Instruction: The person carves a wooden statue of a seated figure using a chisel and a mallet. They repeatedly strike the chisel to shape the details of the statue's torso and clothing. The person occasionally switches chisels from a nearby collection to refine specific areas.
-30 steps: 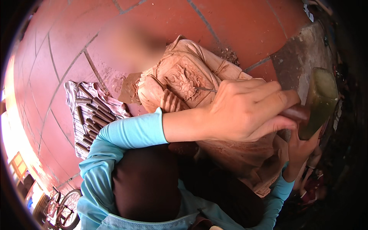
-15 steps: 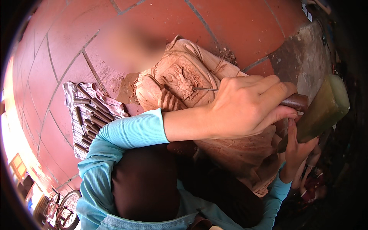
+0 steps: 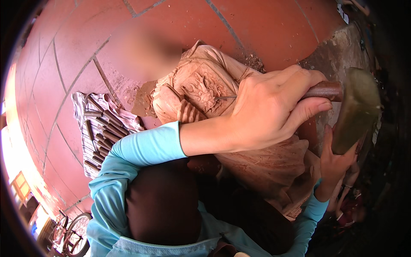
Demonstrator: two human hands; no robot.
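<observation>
Shifted since earlier: brown-handled chisel (image 3: 324, 90), over carved robed statue (image 3: 220, 81); green mallet (image 3: 357, 111), right of it. My left hand (image 3: 274, 109) grips the chisel, presumably steadying its tip; right hand (image 3: 336, 167) clasps the mallet.

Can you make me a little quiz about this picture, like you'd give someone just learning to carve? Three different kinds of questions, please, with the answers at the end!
1. True or false: the left hand holds a chisel with its thin blade pointing toward the carved figure.

2. Which lies under the dark tool handles?
(a) a wooden tray
(b) a striped cloth
(c) a glove

3. Fill in the blank: the right hand holds a greenish, block-headed ____.

Key: 1. True. 2. (b). 3. Mallet.
</observation>
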